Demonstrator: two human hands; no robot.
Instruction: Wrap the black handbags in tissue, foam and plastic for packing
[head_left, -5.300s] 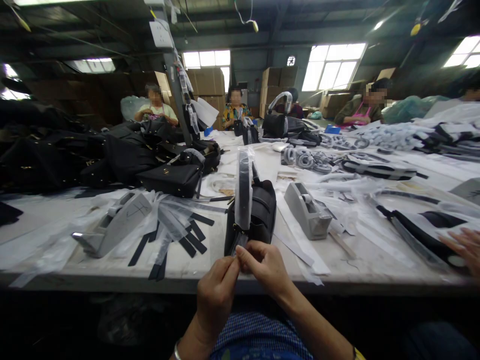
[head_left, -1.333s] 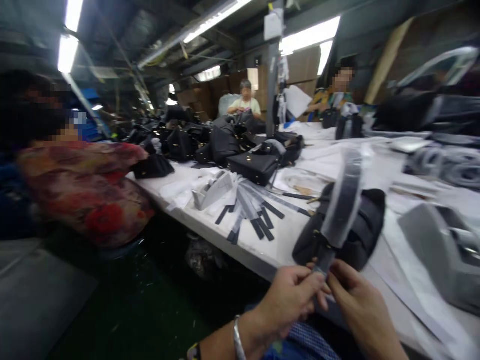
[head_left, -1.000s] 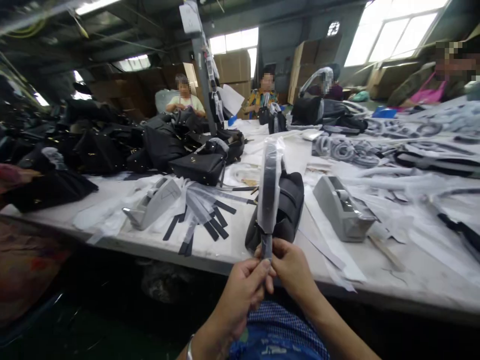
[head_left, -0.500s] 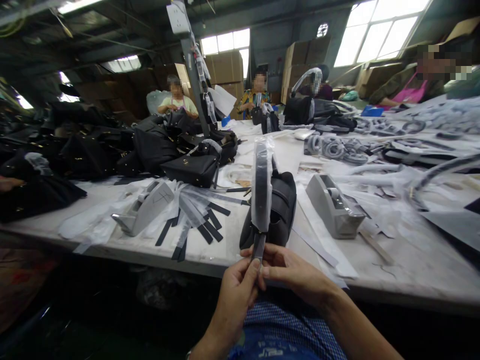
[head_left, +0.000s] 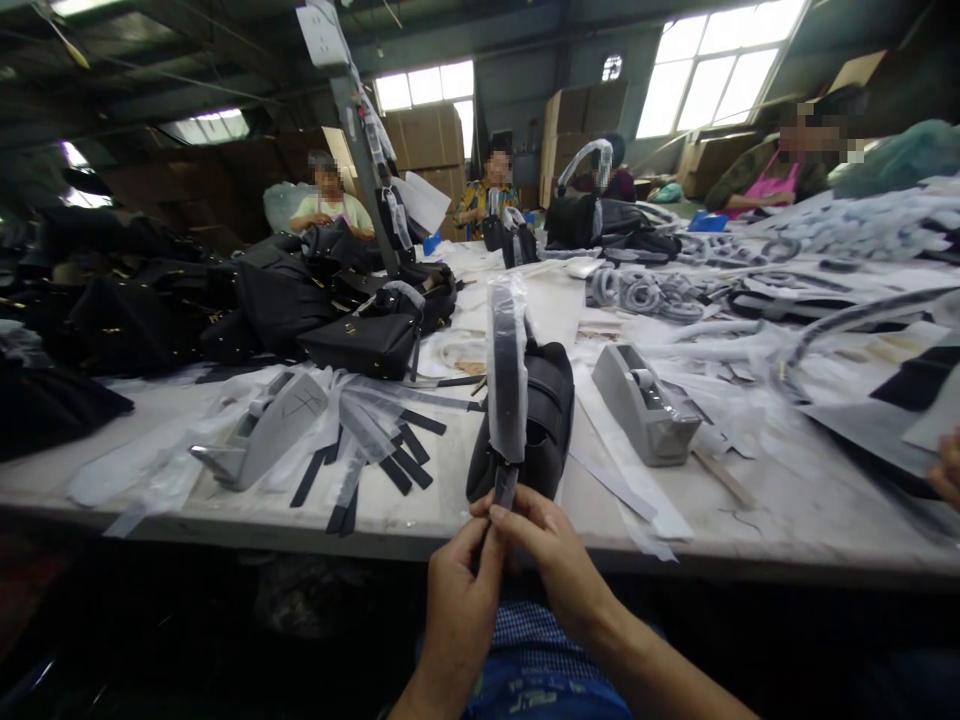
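A black handbag (head_left: 551, 400) stands at the table's front edge, end-on to me. Its handle (head_left: 508, 370) rises in an arch and is wrapped in clear and white plastic film. Below the handle hangs a narrow black strap (head_left: 505, 487). My left hand (head_left: 469, 575) pinches this strap from the left, thumb uppermost. My right hand (head_left: 551, 545) closes on the same strap from the right, its fingertips touching those of the left. The strap's lower part is hidden behind my fingers.
Grey tape dispensers stand left (head_left: 262, 425) and right (head_left: 645, 405) of the bag. Black strips (head_left: 405, 465) with film fan out on the left. Black handbags (head_left: 360, 340) are piled behind them. Wrapped coiled straps (head_left: 652, 295) lie at back right. A co-worker's hand (head_left: 946, 470) shows at the right edge.
The view has turned a little to the right, so things sit further left. My right thumb has moved up onto the strap beside the left one. A co-worker's hand has appeared at right.
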